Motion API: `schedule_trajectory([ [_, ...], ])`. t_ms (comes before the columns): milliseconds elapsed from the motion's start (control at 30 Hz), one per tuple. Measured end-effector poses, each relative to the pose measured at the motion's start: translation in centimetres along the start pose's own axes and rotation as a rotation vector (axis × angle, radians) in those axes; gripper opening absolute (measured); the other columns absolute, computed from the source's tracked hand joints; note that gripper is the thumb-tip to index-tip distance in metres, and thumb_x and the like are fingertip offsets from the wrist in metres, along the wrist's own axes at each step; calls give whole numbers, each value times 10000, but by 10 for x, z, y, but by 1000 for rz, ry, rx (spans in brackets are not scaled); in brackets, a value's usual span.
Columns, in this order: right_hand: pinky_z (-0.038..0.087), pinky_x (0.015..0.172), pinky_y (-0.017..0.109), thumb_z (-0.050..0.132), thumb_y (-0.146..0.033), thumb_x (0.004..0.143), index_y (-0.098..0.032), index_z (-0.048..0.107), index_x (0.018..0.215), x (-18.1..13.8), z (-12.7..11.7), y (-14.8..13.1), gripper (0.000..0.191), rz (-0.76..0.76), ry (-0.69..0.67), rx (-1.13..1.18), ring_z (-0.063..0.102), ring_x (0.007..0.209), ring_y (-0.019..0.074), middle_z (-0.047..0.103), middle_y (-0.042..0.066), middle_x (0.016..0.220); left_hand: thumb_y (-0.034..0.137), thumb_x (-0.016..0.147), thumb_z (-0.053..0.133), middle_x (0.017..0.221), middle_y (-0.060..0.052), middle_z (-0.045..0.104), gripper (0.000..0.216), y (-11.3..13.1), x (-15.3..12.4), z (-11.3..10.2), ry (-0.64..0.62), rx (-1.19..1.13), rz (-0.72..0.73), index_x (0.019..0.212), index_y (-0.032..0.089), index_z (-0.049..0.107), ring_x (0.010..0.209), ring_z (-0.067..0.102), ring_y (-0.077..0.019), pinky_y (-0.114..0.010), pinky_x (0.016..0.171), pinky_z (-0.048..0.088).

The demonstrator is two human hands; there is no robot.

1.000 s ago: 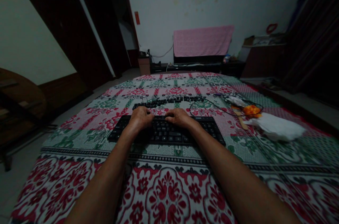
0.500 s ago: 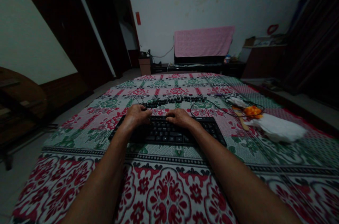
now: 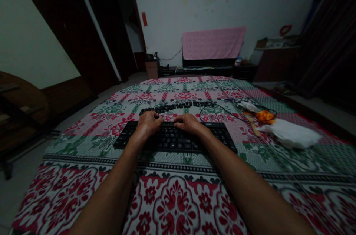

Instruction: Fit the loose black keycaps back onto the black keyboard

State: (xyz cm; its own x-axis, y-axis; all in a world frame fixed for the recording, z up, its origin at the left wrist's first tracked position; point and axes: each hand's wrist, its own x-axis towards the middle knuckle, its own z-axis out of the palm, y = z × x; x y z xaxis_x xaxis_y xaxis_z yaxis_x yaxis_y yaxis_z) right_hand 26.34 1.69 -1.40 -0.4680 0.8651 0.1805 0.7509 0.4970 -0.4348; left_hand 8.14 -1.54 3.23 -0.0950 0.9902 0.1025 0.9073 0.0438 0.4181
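A black keyboard (image 3: 183, 143) lies on the patterned cloth in front of me. Over its left-middle part is my left hand (image 3: 148, 122), with fingers bent down and thumb close to them; whatever is between the fingertips is hidden. My right hand (image 3: 189, 123) rests at the keyboard's back edge near the middle, thumb over the keys and fingers curled at the rim. Behind the keyboard, a long uneven row of loose black keycaps (image 3: 178, 106) lies on the cloth, its left end partly near my left hand.
A thin black cable (image 3: 230, 113) runs right from the keyboard's back. An orange object (image 3: 265, 116), a wooden-looking stick (image 3: 255, 130) and a crumpled white cloth or bag (image 3: 294, 135) lie on the right. The patterned tablecloth (image 3: 178, 198) covers the surface.
My left hand has shifted right along the keyboard, uncovering keys at its left end and the left end of the keycap row. My right hand has stayed nearly still.
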Motion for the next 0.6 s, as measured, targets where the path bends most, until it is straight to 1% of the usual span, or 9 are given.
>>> schedule_trajectory([
  [133, 413, 699, 217, 541, -271, 788, -227, 692, 959, 0, -1, -1, 232, 5, -5, -14, 617, 838, 155, 702, 9, 914, 389, 736, 530, 618, -68, 677, 338, 4, -3, -1, -2, 23, 5, 906, 137, 676, 641, 611, -171, -225, 563, 381],
  [300, 409, 694, 212, 539, -270, 787, -227, 693, 947, 0, 0, 0, 226, -2, 4, -12, 618, 824, 150, 703, 5, 896, 336, 736, 521, 630, -76, 678, 296, 4, -4, 0, 3, 23, 18, 877, 132, 683, 647, 612, -171, -224, 570, 384],
  [467, 411, 702, 216, 541, -269, 785, -223, 694, 954, 0, 0, 0, 232, -4, -1, -12, 617, 839, 155, 704, 9, 911, 325, 729, 510, 659, -90, 681, 264, 4, -3, 1, 13, 45, 36, 778, 132, 684, 652, 609, -176, -228, 561, 380],
  [600, 414, 719, 215, 542, -270, 790, -233, 693, 959, 0, 0, 0, 229, -3, -2, -12, 618, 860, 154, 701, 5, 939, 289, 723, 513, 680, -92, 686, 253, 6, -5, -1, 32, 23, 21, 807, 127, 688, 659, 616, -176, -226, 561, 389],
])
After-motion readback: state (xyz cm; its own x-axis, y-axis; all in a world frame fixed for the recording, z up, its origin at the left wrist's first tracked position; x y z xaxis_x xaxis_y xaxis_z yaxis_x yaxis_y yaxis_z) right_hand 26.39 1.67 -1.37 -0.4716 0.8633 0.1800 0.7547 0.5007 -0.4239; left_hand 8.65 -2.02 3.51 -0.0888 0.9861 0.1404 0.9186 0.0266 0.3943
